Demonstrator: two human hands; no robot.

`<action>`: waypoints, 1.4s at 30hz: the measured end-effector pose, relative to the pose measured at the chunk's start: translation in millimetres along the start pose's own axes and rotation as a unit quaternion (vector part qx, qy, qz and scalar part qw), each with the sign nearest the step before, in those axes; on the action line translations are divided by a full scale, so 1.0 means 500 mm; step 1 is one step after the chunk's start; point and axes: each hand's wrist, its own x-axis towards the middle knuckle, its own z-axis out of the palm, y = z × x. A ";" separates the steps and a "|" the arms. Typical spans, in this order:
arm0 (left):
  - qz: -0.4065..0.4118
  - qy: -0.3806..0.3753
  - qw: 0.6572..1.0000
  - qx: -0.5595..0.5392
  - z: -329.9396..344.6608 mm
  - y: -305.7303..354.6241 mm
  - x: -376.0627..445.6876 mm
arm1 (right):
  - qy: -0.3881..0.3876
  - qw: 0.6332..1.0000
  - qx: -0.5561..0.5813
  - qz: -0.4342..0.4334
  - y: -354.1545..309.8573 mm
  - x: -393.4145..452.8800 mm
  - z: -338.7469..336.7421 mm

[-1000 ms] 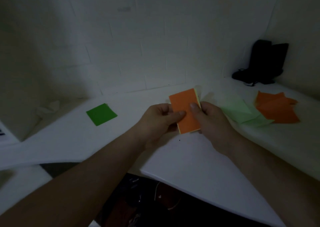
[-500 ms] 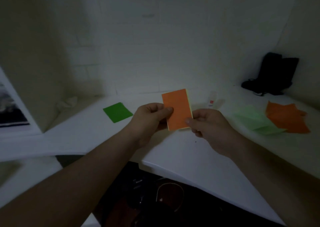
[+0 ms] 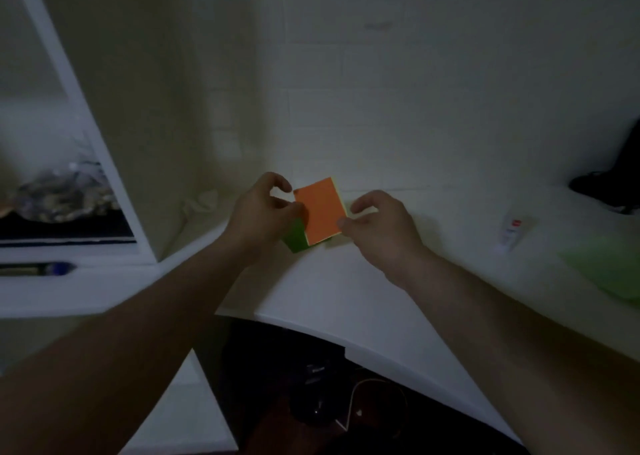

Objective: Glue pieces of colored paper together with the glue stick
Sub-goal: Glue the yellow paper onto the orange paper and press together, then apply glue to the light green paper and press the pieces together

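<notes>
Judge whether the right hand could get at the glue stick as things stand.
Probably yes: the glue stick lies in the open on the table, to the right of the right hand, nothing between. The hand would first have to release the orange paper.

Two bare forearms reach in from the lower corners, with no sleeves, watch, or bands showing on either. The left hand (image 3: 263,212) and right hand (image 3: 381,226) wear no gloves or rings. Fingers (image 3: 360,205) are bare; nails too blurred to tell.
</notes>
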 end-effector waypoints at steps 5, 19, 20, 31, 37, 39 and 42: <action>0.031 0.025 0.986 0.164 -0.014 -0.058 0.016 | -0.031 0.989 -0.139 -0.032 0.015 0.021 0.067; 0.064 0.056 0.957 0.279 -0.002 -0.071 0.019 | -0.118 0.958 -0.242 -0.101 0.024 0.021 0.043; 0.070 0.060 0.959 0.267 -0.001 -0.067 0.016 | -0.100 0.964 -0.225 -0.098 0.022 0.016 0.021; 0.312 -0.111 0.905 0.266 0.185 0.097 -0.057 | 0.040 0.935 -0.324 -0.137 0.132 -0.057 -0.370; 0.424 -0.247 0.840 0.231 0.399 0.243 -0.127 | 0.095 0.933 -0.331 -0.100 0.168 -0.088 -0.553; 0.453 -0.279 0.816 0.224 0.461 0.269 -0.138 | 0.124 0.932 -0.332 -0.076 0.181 -0.097 -0.607; 0.472 -0.307 0.796 0.223 0.543 0.299 -0.144 | 0.177 0.934 -0.309 -0.023 0.210 -0.106 -0.674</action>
